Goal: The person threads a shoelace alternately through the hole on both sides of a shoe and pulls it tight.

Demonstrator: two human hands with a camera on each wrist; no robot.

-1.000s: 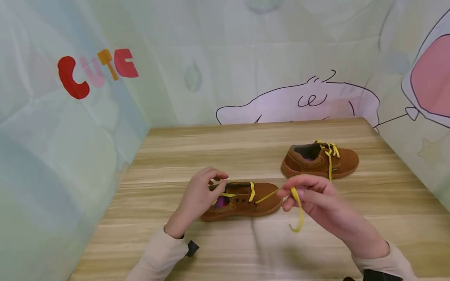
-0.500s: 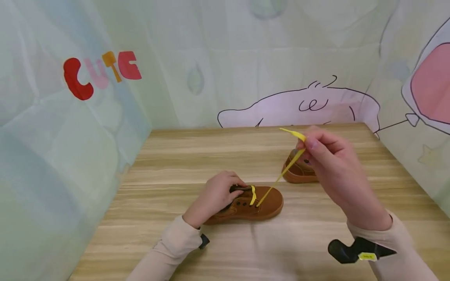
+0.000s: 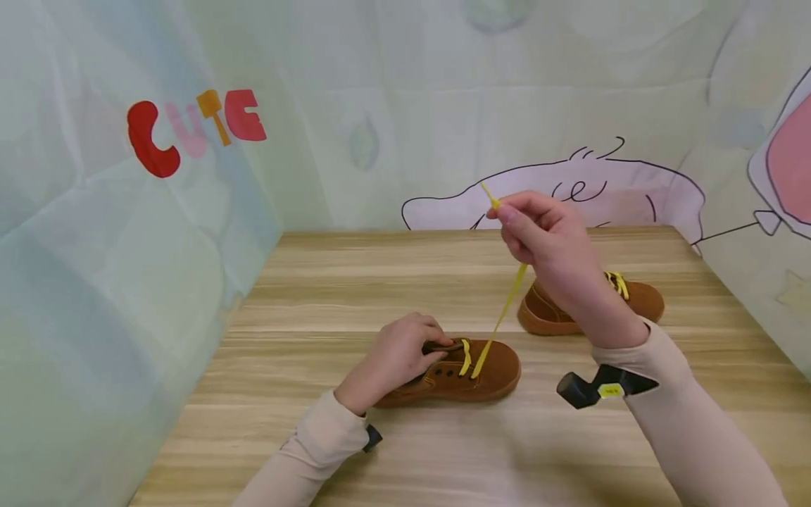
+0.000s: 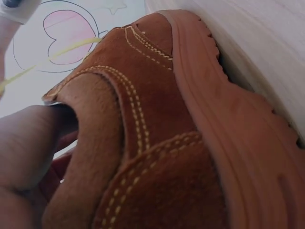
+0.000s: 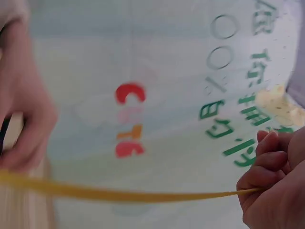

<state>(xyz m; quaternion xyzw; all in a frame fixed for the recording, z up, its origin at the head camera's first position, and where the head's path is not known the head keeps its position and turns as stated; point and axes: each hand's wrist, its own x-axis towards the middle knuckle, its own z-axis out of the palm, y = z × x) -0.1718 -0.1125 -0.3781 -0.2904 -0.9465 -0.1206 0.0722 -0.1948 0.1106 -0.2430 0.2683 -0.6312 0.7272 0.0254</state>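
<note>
A brown low shoe [image 3: 500, 370] with several eyelets lies on its sole, toe to the right. My left hand [image 3: 395, 355] holds it at the opening, thumb and fingers about the upper near the tongue; the hand covers much of the heel end. In the left wrist view the shoe's stitched side [image 4: 157, 105] fills the middle, with the thumb [image 4: 28, 143] at its top edge. High above the toe, my right hand [image 3: 548, 243] pinches a yellow shoelace [image 3: 505, 313] close to its tip. The lace [image 5: 143, 196] runs taut down to a front eyelet.
A second brown shoe [image 3: 646, 301] with yellow laces stands farther back at the right, partly behind the right forearm. The wooden tabletop [image 3: 329, 282] meets a printed cloth backdrop [image 3: 342, 91] at the back and both sides.
My right hand has risen from beside the toe, drawing the shoelace up taut, then shifted left. My left hand has moved slightly right and down onto the shoe's opening.
</note>
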